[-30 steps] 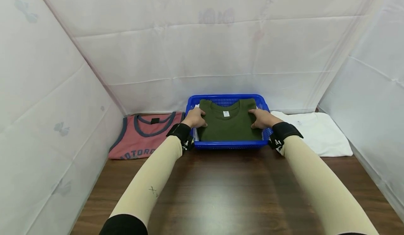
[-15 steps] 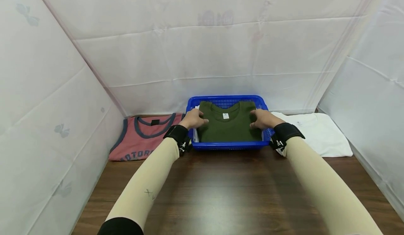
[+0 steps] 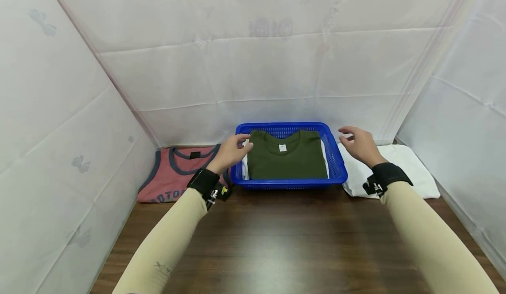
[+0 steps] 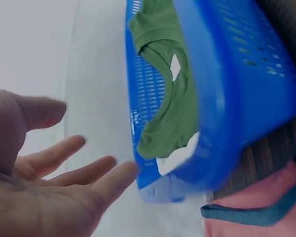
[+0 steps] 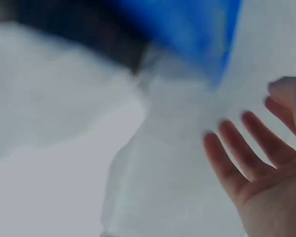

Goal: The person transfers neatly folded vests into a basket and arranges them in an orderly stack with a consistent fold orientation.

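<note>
— Hands are hanging apart, aren't they? Our left hand (image 3: pixel 231 150) is hovering with loose fingers at the blue basket's (image 3: pixel 290 182) left rim.

— Yes, and our right hand (image 3: pixel 359 145) is floating slack over the white shirt (image 3: pixel 411 171). We're holding nothing; the green shirt (image 3: pixel 286 155) is lying folded inside that basket on the table (image 3: pixel 276 237).

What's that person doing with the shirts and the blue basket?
A person sits at a wooden table with a folded green shirt lying in a blue basket. Neither hand holds anything. The left hand is open at the basket's left rim, and the right hand hovers open above a white shirt to the right. A pink tank top lies to the left.
</note>
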{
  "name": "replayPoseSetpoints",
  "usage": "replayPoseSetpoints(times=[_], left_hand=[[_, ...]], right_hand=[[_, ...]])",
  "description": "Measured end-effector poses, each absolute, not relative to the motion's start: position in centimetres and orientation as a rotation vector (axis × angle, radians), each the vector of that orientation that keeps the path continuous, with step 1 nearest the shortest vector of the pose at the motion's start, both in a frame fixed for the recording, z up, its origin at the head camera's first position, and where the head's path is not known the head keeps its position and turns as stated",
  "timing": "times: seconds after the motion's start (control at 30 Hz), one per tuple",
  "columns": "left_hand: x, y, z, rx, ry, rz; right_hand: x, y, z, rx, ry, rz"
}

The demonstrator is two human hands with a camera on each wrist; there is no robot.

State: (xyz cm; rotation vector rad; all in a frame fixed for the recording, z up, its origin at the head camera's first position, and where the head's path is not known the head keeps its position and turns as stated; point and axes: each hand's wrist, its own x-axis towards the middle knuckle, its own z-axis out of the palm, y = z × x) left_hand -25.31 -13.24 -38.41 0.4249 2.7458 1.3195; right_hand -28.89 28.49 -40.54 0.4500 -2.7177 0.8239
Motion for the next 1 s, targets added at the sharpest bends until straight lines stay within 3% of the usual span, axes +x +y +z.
replayPoseSetpoints(times=[0.4,0.67,1.0], left_hand=[[-20.4,-15.9,-41.2,0.562,3.071,1.594],[-17.4,-17.7,-43.3,0.436,3.093,1.683],[-15.7,-19.0,-45.5,0.283,3.034,1.771]], right_hand=[[-27.9,36.6,-47.0,0.331,-2.936,0.537],[-27.1,38.5,-48.4,0.053,-3.173,0.471],[-26.4,39.1,-50.3,-0.031,-3.300,0.611]])
